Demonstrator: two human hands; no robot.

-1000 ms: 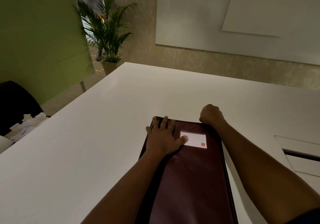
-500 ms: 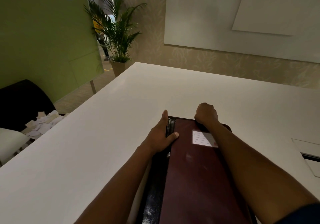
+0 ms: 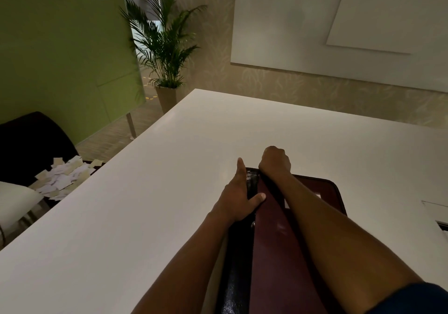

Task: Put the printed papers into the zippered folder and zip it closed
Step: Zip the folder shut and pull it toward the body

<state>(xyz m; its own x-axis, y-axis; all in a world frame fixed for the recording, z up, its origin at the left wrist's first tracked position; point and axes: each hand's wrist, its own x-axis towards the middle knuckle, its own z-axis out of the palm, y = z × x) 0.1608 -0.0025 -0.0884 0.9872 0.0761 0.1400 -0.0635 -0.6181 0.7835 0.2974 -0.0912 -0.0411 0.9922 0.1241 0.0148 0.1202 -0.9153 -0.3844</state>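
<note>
The white label (image 3: 287, 203) on the dark maroon zippered folder (image 3: 274, 253) was unreadable. The left hand (image 3: 238, 198) gripped the folder's edge; the right hand (image 3: 275, 160) was clenched at its far corner.

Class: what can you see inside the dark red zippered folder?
Nothing: the dark red zippered folder shows only its cover and glossy black edge. Any papers inside are covered.

folder (image 3: 278, 241) on table (image 3: 121, 216) | plant (image 3: 164, 42) behind, far-left
</note>
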